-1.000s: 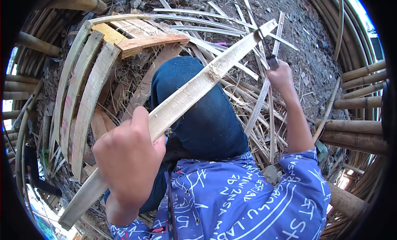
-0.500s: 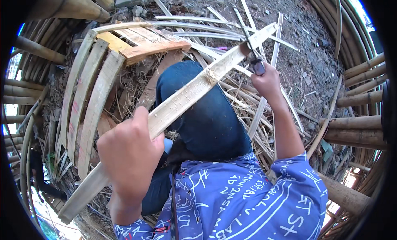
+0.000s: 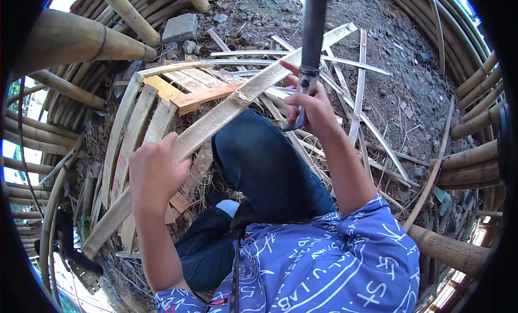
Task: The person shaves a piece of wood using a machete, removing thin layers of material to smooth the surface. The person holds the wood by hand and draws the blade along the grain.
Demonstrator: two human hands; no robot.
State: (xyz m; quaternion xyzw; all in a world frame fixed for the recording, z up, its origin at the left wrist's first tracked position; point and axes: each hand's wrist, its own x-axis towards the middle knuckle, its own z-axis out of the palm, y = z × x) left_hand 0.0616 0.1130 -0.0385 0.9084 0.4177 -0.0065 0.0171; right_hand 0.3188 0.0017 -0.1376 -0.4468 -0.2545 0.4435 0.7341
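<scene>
My left hand point(image 3: 157, 171) is closed around a long pale split-bamboo strip point(image 3: 216, 117), which slants from the lower left up across my raised knee point(image 3: 264, 151) to the far right. Scraped, frayed fibres show along the strip's middle. In my right hand point(image 3: 317, 109) is a long-bladed knife point(image 3: 314, 29), its dark blade pointing up and away in front of the strip's far part. The thumb and fingers hold it by the handle, with some fingers partly stretched out. The blade overlaps the strip in view; I cannot tell whether they touch.
A slatted wooden piece point(image 3: 189, 97) with curved boards point(image 3: 127, 132) lies left of my knee. Several thin bamboo strips point(image 3: 360, 81) and shavings litter the ground ahead. Bamboo poles point(image 3: 86, 40) stand at both sides, with a grey block point(image 3: 179, 28) at the back left.
My right hand has come left and nearer, and the knife has swung upright with its handle turned in the fingers. The left hand still grips the strip, its near end slightly higher.
</scene>
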